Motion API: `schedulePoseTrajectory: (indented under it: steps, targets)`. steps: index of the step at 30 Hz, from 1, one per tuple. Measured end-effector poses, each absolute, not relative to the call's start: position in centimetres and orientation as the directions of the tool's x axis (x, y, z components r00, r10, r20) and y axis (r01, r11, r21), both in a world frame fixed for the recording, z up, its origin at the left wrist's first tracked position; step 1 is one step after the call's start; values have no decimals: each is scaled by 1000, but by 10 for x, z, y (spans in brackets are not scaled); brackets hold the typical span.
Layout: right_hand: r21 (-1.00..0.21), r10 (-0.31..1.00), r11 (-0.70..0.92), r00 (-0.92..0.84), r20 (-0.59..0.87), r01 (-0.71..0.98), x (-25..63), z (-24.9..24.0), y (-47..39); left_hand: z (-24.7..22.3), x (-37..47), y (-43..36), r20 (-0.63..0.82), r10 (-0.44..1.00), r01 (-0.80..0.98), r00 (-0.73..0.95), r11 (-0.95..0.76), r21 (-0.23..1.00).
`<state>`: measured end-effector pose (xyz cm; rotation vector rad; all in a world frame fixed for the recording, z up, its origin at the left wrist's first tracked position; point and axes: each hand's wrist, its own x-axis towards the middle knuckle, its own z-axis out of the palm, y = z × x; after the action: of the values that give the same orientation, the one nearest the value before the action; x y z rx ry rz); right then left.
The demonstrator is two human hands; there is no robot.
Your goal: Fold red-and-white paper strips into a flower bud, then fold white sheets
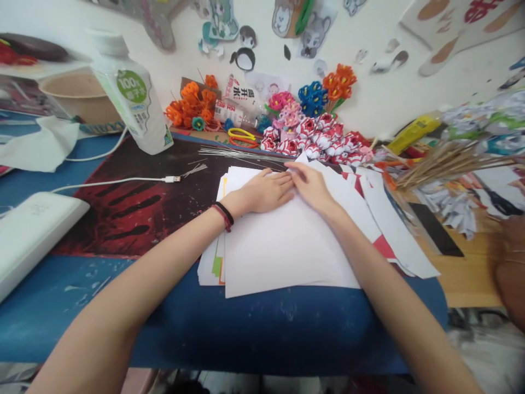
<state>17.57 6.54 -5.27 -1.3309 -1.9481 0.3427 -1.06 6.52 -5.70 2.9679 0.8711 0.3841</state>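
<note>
A white sheet of paper (283, 246) lies on a stack of papers (209, 273) at the front of the table. My left hand (266, 191) rests flat on the sheet, palm down and fingers stretched to the right. Close to its fingertips, my right hand (309, 183) has bent fingers gripping the sheet near its far edge; the thumb is mostly hidden. White and red paper pieces (383, 246) lie to the right of the sheet.
Thin wires (229, 154) lie beyond the stack, before red-and-white flowers (320, 137). At left are a white bottle (141, 109), power bank (41, 230) and cable (110, 182). Sticks (451, 158) and a yellow tool (414, 134) are at right, with another person's blurred arm (511, 268) at the edge.
</note>
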Motion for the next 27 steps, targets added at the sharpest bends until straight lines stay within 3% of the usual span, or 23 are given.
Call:
schedulePoseTrajectory:
  steps: [3,6,10,12,14,16,18,21,27]
  targets:
    - [-559,879,450,-234,416,697,173,-64,66,-56,-10,62,303,483,506,821,-863,5]
    - [-643,891,437,-207,403,628,178,-68,68,-50,-9,55,359,482,540,800,-838,-80]
    - [-735,899,426,-157,409,528,184,-71,74,-38,3,41,329,497,559,803,-819,-128]
    - [-750,898,433,-165,409,500,185,-72,76,-31,11,33,333,611,657,718,-753,-32]
    - [-761,898,436,-174,404,481,185,-73,76,-23,17,28,263,775,762,575,-624,172]
    - [-763,905,419,-158,395,492,184,-73,75,-14,21,25,45,847,769,530,-503,394]
    - [-754,914,395,-143,379,525,183,-73,75,-6,23,25,-196,806,738,559,-377,560]
    - [-728,914,394,-156,374,561,181,-72,74,2,26,28,-376,742,742,554,-236,628]
    - [-677,887,449,-199,417,583,183,-74,73,13,33,22,-459,779,758,427,-32,652]
